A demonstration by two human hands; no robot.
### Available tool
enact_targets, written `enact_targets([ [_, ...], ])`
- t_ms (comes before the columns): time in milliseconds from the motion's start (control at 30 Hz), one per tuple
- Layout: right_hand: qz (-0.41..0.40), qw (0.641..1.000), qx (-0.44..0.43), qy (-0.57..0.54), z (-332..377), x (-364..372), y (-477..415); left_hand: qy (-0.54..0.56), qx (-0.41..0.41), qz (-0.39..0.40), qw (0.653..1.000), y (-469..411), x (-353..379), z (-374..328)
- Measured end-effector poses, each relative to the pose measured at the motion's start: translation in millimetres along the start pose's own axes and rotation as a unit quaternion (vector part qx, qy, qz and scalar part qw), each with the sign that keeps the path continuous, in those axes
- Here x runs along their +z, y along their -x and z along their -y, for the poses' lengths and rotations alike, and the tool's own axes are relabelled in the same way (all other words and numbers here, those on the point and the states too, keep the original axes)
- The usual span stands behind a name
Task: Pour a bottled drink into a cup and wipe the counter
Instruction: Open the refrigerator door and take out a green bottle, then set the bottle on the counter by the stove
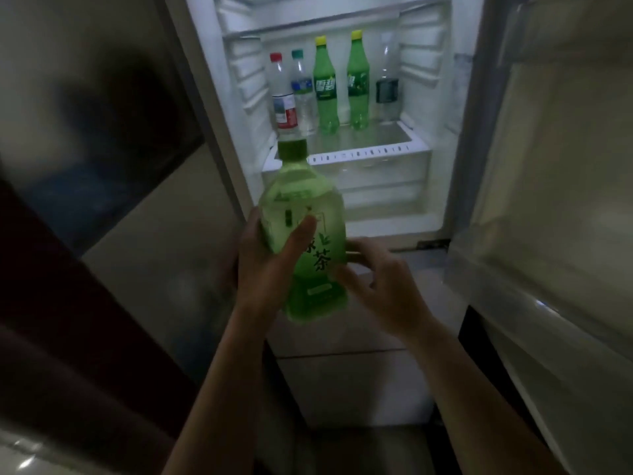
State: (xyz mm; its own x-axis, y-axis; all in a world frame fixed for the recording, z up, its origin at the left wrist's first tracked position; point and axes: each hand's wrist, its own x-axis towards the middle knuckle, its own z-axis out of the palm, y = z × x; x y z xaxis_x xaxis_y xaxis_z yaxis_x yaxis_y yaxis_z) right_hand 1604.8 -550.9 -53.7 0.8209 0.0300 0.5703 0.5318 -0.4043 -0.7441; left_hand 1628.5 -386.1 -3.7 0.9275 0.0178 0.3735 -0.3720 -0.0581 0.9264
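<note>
Straight ahead stands an open fridge (424, 97), lit inside, its door (548, 200) swung wide on the right and walling off that side. A dark panel (68, 303) closes in the left, so the free room is the narrow gap in front of the fridge, where both arms reach in.

The green tea bottle (308, 207) is held upright and slightly tilted in that gap, cap on, below the shelf (370, 138). The left hand (263, 269) grips its middle, thumb across the label. The right hand (383, 282) sits at the bottle's lower right side, fingers loosely curled with tips at the plastic; whether it grips I cannot tell.

On the shelf behind stand two green soda bottles (325, 94) between three clear bottles (303, 97), well apart from the hands.
</note>
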Motion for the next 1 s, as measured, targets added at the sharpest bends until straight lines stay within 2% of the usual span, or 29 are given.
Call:
enact_targets([
  [67,-0.016,1.0,0.008,-0.003,13,4,23,0.008,-0.012,0.009,1.0,25,-7,-7],
  [200,-0.048,0.999,0.016,-0.014,42,1,61,0.047,0.023,0.045,0.998,58,-12,-22],
  [367,-0.113,0.991,0.072,0.026,77,-13,109,0.131,0.037,0.139,0.981,91,-4,-36],
  [600,-0.199,0.961,0.14,0.13,133,-16,214,0.235,0.006,0.273,0.933,162,6,-28],
  [767,-0.261,0.919,0.208,0.213,178,-25,292,0.259,-0.034,0.374,0.89,226,21,-37],
  [867,-0.32,0.9,0.205,0.215,204,-35,333,0.271,-0.032,0.429,0.861,264,34,-62],
  [1000,-0.376,0.881,0.195,0.211,240,-54,382,0.287,0.006,0.465,0.837,314,51,-95],
])
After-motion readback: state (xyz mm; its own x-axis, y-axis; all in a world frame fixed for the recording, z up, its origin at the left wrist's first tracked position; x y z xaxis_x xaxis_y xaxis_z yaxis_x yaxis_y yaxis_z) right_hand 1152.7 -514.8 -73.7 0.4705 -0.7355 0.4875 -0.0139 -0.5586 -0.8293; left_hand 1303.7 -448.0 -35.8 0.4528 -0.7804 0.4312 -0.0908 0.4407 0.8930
